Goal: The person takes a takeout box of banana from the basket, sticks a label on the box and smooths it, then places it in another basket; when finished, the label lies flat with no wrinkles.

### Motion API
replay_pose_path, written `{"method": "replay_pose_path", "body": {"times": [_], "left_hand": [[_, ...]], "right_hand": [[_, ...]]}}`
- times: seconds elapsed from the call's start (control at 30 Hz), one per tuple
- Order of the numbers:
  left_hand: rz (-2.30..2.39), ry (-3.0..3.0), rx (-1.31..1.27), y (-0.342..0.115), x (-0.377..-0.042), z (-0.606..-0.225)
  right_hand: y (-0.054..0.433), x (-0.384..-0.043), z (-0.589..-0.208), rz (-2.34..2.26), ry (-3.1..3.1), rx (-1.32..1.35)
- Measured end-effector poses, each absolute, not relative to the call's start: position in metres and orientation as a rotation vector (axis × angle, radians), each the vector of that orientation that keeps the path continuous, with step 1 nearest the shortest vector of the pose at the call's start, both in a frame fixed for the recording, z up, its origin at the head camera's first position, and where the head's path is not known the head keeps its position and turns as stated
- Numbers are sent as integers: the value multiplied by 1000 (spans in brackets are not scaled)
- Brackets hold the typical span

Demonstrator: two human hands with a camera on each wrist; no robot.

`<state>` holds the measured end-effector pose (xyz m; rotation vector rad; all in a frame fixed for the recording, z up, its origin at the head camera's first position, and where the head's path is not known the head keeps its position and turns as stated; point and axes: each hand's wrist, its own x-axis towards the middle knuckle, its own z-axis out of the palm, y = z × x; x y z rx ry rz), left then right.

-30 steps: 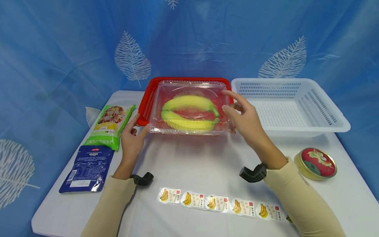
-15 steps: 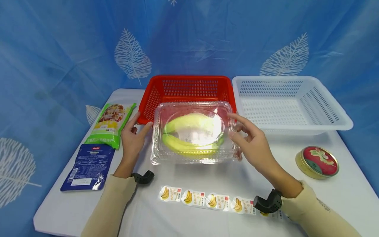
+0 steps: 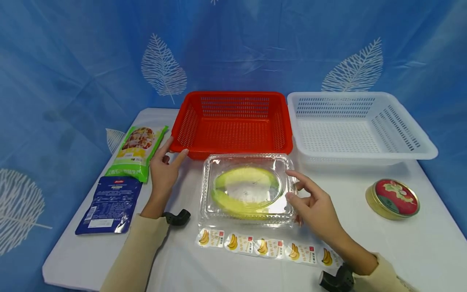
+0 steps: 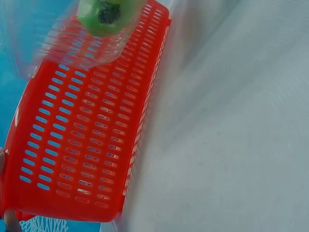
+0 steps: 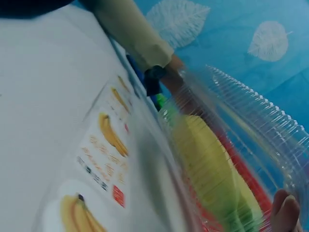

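A clear plastic clamshell box [image 3: 207, 194] with yellow-green bananas [image 3: 233, 205] inside is in front of the red basket in the head view. My right hand [image 3: 317, 207] grips its right side, with the thumb and index finger at the edge and the other fingers partly hidden. Through the clear wall, the right wrist view shows the bananas [image 5: 210, 169] beside a fingertip [image 5: 285, 212]. My left hand [image 3: 164, 170] holds the near left corner of the red basket [image 3: 233, 136], thumb by the front rim and index finger by the left one.
Right of the red basket stands a white basket [image 3: 365, 156]. A round tin [image 3: 395, 198] sits at the right. Green [image 3: 136, 150] and blue [image 3: 109, 207] food packets lie left. A strip of banana stickers [image 3: 268, 247] lies just before the box. A blue curtain [image 3: 248, 48] hangs behind.
My right hand has brought the clamshell box from over the red basket toward me and down, uncovering the basket's inside. The left hand has stayed at the basket's corner.
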<state>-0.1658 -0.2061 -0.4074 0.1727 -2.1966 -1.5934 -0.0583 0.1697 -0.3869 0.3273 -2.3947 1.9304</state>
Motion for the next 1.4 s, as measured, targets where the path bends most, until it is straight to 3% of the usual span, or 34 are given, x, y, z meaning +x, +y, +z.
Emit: {"method": "replay_pose_path", "body": {"times": [0.47,1.4], "left_hand": [[-1583,-2206,132,-205,-166,-404],[-1481,-2288,199,-223,-157,-393]], "right_hand": [[173,-53,-417,1944,-2353,260],[176,-58,-413,1973,-2441,229]]}}
